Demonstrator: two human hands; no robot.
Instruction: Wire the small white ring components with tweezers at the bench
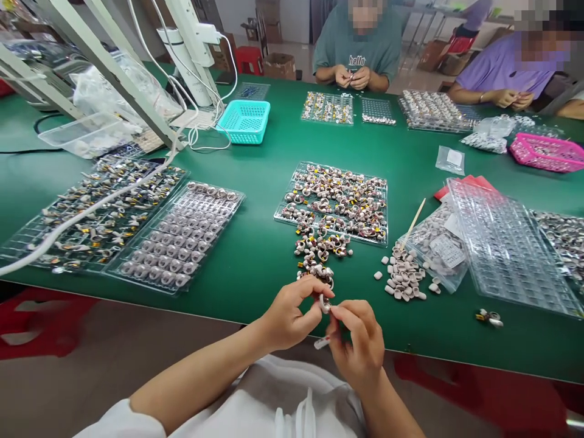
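Note:
Just over the table's front edge, my left hand (292,313) pinches a small white ring-shaped part (324,303) between thumb and fingers. My right hand (360,340) is closed, its thumb and forefinger together at the lower edge of that part. A short pale stick-like piece (322,342) pokes out from under the right fingers; its far end is hidden. Right beyond my hands lies a loose heap of similar ring-shaped parts (319,246) with yellow and dark bits. To the right of it is a pile of small white caps (405,274).
A clear tray (384,234) of ring-shaped parts lies ahead. Further trays (239,204) fill the left, and a stacked clear tray (511,249) lies right beside a bag of caps (438,237). A turquoise basket (244,121) stands farther back. Two people work across the table.

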